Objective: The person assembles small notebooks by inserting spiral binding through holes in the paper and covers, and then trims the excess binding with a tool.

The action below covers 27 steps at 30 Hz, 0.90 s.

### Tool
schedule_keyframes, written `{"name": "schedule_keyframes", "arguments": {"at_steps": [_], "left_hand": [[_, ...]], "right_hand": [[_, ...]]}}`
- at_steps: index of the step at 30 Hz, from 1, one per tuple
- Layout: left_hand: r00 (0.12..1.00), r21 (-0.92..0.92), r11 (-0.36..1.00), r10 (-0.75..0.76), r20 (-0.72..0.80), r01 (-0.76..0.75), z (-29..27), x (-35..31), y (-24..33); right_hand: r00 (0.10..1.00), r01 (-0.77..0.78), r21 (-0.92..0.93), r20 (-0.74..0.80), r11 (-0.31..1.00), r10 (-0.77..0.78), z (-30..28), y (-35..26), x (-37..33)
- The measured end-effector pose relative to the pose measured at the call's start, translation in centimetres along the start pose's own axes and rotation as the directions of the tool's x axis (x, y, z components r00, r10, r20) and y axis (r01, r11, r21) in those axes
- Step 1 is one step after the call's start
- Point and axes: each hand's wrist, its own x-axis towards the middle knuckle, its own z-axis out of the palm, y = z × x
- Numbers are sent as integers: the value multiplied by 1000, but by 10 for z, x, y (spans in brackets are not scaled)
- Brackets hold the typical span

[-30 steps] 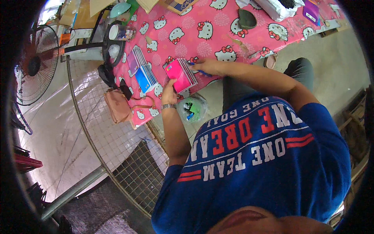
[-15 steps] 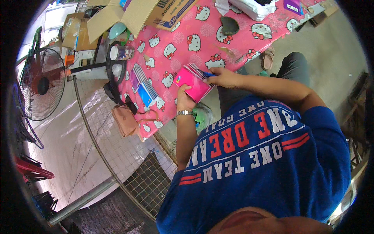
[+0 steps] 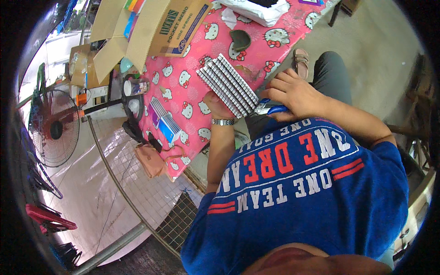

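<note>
In my left hand (image 3: 219, 105) I grip a stack of spiral-bound pocket notebooks (image 3: 228, 85), its wire-bound edges turned up. The stack tilts over the near edge of the table, above my lap. My right hand (image 3: 295, 95) is closed around blue-handled pliers (image 3: 276, 109). The plier jaws are at the lower right end of the spirals; whether they grip a wire is too small to tell. Another notebook stack (image 3: 164, 120), with purple and blue covers, lies on the table to the left of my left hand.
A pink patterned cloth covers the table (image 3: 187, 110). On it are an open cardboard box (image 3: 176, 34), a dark heart-shaped dish (image 3: 239, 40), a white bag-lined container (image 3: 263, 13) and a cup (image 3: 136, 87). A pinkish bag (image 3: 151, 160) hangs by the left corner; a fan (image 3: 55, 128) stands farther left.
The notebook stack has been turned from its pink cover to its spiral edges. My right hand has moved right and nearer to me, and the pliers now show at the stack's end.
</note>
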Motion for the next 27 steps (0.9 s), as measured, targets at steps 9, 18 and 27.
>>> {"name": "schedule_keyframes", "arguments": {"at_steps": [9,18,27], "left_hand": [[961,-551,798,-119,251,243,41,6,3],[992,-490,863,-96,86,126,25,3,-8],[992,-617,782,-13,126,88,-17,-10,-30]], "right_hand": [[994,-67,-62,-86,996,62,-6,0,-25],[980,-196,71,39,978,194,4,0,-29],[901,-387,420,363,821,239,17,1,-17]]}}
